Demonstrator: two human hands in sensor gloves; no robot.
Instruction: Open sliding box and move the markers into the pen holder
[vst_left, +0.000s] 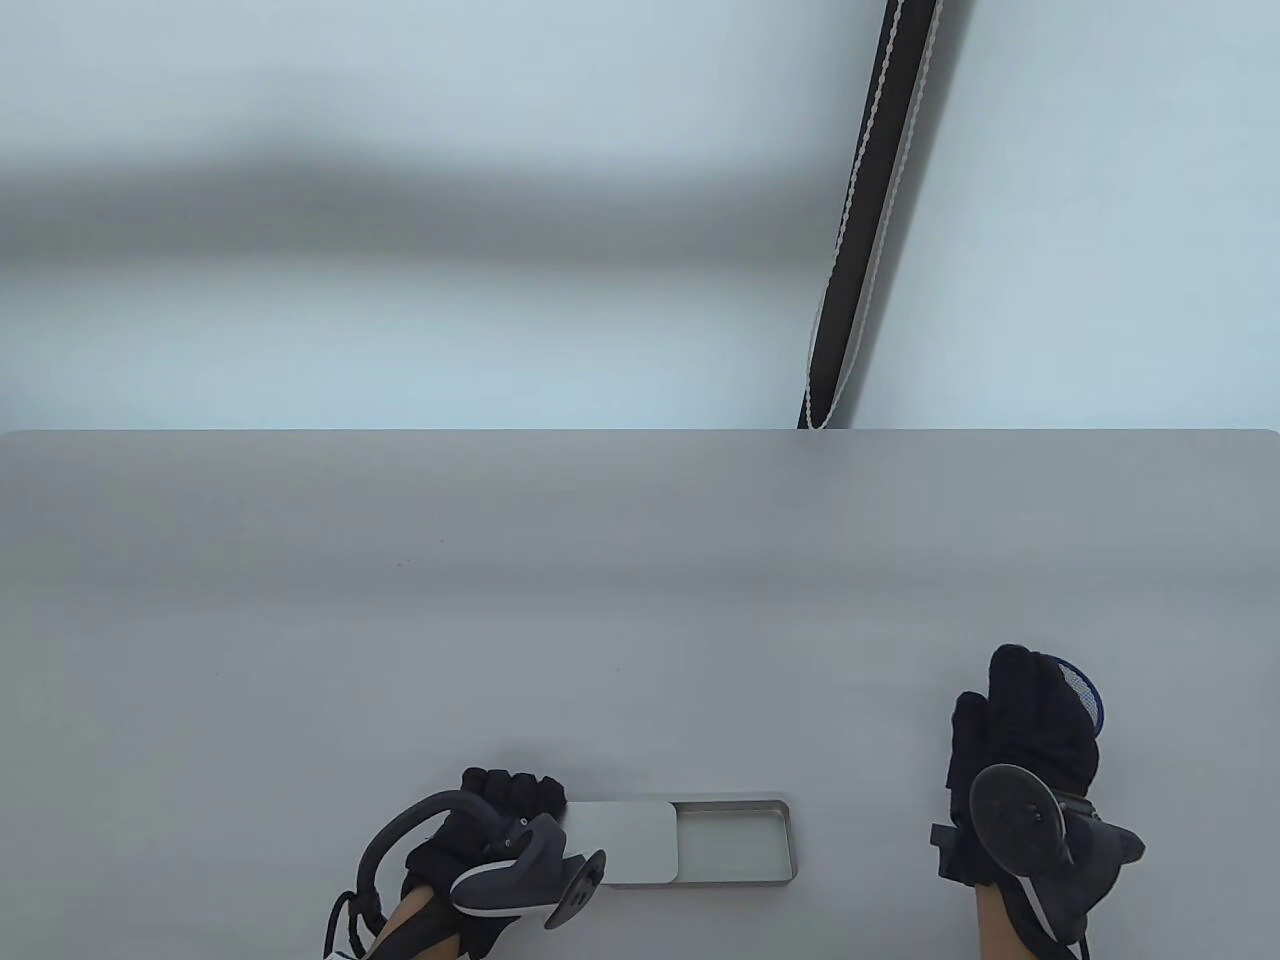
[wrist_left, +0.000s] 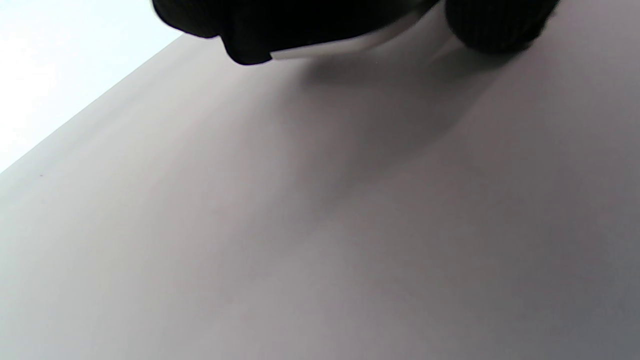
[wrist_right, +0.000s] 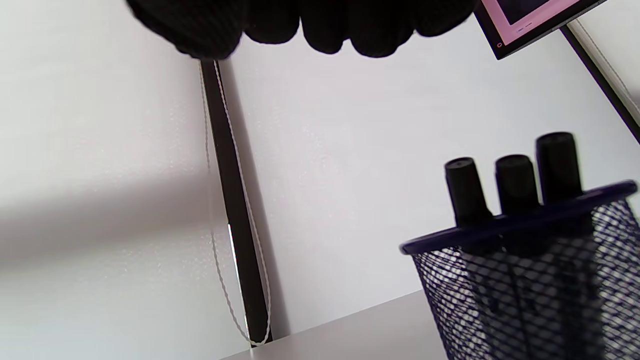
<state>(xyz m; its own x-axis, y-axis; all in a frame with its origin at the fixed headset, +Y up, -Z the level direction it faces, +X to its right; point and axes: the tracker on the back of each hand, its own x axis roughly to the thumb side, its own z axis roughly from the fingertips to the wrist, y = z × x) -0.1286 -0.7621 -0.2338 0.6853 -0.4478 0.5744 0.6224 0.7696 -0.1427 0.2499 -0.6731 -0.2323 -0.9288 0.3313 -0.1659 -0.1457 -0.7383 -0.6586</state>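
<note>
A flat metal sliding box (vst_left: 788, 840) lies near the table's front edge. Its lid (vst_left: 625, 845) is slid to the left, and the uncovered part of the tray shows no markers. My left hand (vst_left: 515, 795) grips the lid's left end; in the left wrist view the fingers (wrist_left: 240, 35) and thumb curl round the lid's pale edge (wrist_left: 345, 47). My right hand (vst_left: 1030, 700) hovers just left of the blue mesh pen holder (vst_left: 1092, 695), fingers (wrist_right: 325, 25) loose and holding nothing. Three black markers (wrist_right: 515, 185) stand upright in the pen holder (wrist_right: 525, 280).
The grey table (vst_left: 640, 600) ends at a far edge against a pale wall. A black pole with a white cord (vst_left: 865, 230) runs up behind that edge. A screen corner (wrist_right: 530, 20) shows at the top right of the right wrist view.
</note>
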